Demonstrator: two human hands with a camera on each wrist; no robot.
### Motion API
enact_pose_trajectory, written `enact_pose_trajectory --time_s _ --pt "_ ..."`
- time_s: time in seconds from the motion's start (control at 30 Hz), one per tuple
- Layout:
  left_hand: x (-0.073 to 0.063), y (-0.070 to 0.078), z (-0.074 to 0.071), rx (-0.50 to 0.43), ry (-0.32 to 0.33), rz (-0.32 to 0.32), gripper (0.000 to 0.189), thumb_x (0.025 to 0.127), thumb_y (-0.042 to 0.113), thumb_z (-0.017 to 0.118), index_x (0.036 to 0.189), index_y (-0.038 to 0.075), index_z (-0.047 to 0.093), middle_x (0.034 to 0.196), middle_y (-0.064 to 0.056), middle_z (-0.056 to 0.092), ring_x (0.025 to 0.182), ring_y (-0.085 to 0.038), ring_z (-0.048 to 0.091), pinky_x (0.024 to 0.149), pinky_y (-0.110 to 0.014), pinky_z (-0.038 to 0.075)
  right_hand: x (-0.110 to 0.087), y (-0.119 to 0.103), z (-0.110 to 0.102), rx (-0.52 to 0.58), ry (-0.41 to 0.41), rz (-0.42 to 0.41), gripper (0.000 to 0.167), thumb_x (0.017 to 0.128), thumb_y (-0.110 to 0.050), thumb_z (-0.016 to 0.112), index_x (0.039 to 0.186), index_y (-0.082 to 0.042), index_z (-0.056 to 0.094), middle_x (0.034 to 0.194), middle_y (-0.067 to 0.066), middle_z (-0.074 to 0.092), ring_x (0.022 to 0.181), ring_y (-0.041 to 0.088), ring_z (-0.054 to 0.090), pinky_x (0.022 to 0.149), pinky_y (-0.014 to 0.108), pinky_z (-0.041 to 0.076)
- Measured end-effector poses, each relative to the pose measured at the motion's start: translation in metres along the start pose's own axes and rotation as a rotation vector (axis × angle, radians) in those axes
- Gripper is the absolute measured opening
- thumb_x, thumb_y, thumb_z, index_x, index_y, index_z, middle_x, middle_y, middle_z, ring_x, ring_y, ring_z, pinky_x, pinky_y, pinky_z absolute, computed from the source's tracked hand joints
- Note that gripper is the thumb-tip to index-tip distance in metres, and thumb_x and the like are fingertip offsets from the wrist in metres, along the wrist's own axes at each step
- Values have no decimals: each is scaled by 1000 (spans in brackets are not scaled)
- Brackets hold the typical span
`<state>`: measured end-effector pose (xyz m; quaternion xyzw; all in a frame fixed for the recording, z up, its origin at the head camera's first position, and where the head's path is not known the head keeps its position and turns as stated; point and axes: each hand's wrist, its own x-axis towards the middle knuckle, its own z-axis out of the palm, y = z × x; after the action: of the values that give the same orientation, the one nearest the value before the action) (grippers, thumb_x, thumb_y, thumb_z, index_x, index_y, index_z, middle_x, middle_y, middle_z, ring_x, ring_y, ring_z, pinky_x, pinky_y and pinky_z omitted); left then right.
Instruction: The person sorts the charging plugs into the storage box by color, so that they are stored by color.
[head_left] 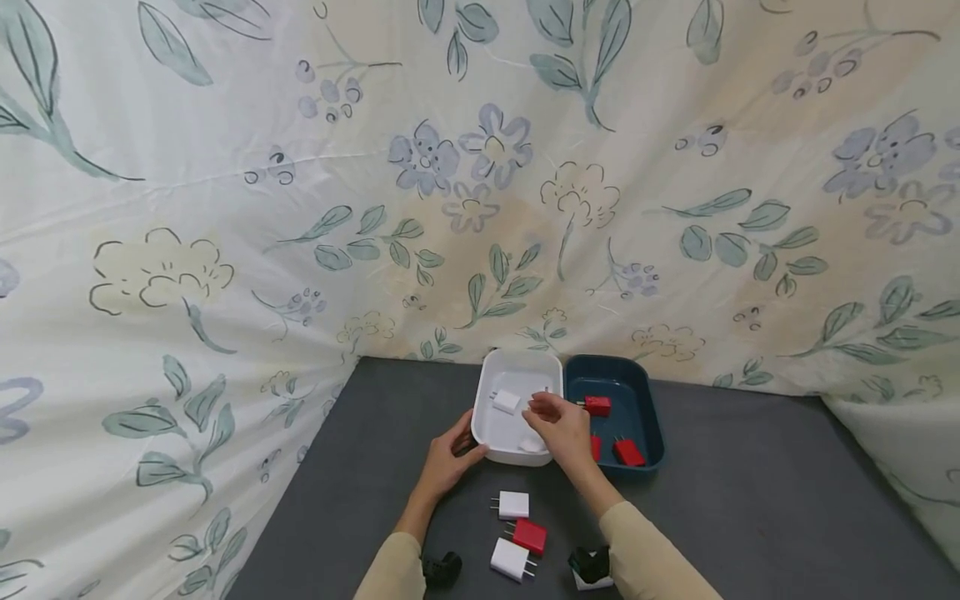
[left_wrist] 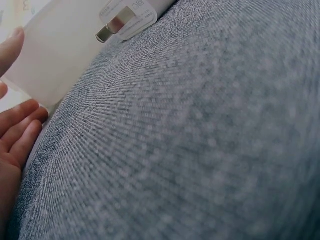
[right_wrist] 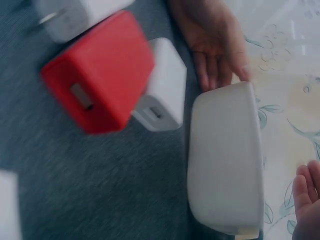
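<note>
Some fine print and small symbols mark the face of a white plug [left_wrist: 142, 22] just right of your left grip [head_left: 442, 462], too blurred to read. That grip rests at the near-left corner of the white tray [head_left: 517, 457], thumb on the rim, fingers relaxed along the outer wall. Your right grip [head_left: 564, 425] is over the tray's right side, fingers loosely bent, apparently holding nothing. Left of it, a boxy pale plug [head_left: 506, 401] lies in the tray; nearer you sits a second white piece [head_left: 532, 445], shape unclear. To its right, the round-cornered blue tray [head_left: 654, 425] carries red plugs [head_left: 628, 452]. Between your forearms, a lone red one [head_left: 529, 537] lies among white ones with metal prongs on the finely woven grey surface [head_left: 735, 483].
</note>
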<state>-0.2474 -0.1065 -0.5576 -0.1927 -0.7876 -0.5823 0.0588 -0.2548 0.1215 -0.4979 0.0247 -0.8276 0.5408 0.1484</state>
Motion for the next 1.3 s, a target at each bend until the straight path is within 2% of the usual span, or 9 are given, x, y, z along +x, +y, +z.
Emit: enact_pose_trajectory --time_s 0.23,0.53,0.87,1.07,1.3 --pt "2 -2 0 -22 -14 17 72 89 16 72 148 -3 36 138 -30 51 125 -44 54 101 -55 47 -9 7 -5 36 -31 -41 33 79 -16 81 110 -8 73 99 8 76 89 20 73 81 30 60" --pt "-3 -2 -3 5 5 10 71 88 17 73 147 -4 38 136 -30 54 123 -43 56 100 -54 48 -24 16 0 103 -27 -45 33 78 -16 82 109 -11 73 100 8 76 88 17 72 79 24 60" --pt "-1 -3 0 5 19 22 71 88 17 73 146 -4 39 137 -29 54 123 -43 56 99 -55 48 -40 12 -1 161 -64 -11 32 78 -18 82 108 -14 73 101 6 76 90 16 72 78 18 58" --pt "0 -4 0 4 27 12 71 88 18 73 146 -3 39 137 -29 53 124 -43 55 99 -54 48 -48 14 -1 172 -85 -23 32 78 -15 82 109 -11 72 100 8 76 88 15 73 77 22 60" --pt "1 -3 1 -7 16 11 71 88 19 74 146 -2 39 138 -29 52 124 -44 56 100 -55 47 -58 18 -1 192 -100 13 33 77 -10 82 108 -14 73 100 4 76 85 9 71 80 22 59"
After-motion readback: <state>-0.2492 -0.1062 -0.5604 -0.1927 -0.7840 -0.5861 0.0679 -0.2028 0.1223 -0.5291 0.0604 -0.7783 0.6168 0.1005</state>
